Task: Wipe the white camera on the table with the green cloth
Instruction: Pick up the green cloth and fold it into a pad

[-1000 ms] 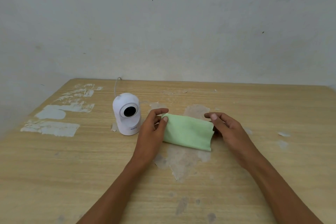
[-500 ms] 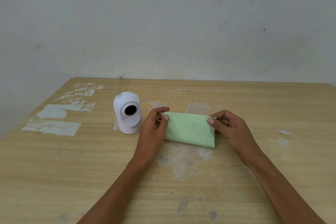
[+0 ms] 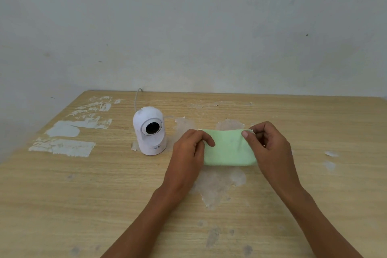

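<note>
The white camera (image 3: 149, 131) stands upright on the wooden table (image 3: 83, 195), left of centre, its dark lens facing me. A thin white cable runs from behind it to the table's far edge. Just right of the camera, the green cloth (image 3: 228, 148) is stretched between both hands above the tabletop. My left hand (image 3: 188, 155) pinches the cloth's left end. My right hand (image 3: 268, 148) pinches the right end, thumb on top near a small frayed corner. The lower edge of the cloth hangs folded near the table.
The table top has several patches of peeled veneer: pale ones at the left (image 3: 62, 146) and a large one under the cloth (image 3: 217, 184). A plain grey wall (image 3: 188, 37) rises directly behind the table's far edge.
My right hand has moved left and taken hold of the cloth's right end. The cloth is now shorter and lifted between both hands. The camera has not moved.
</note>
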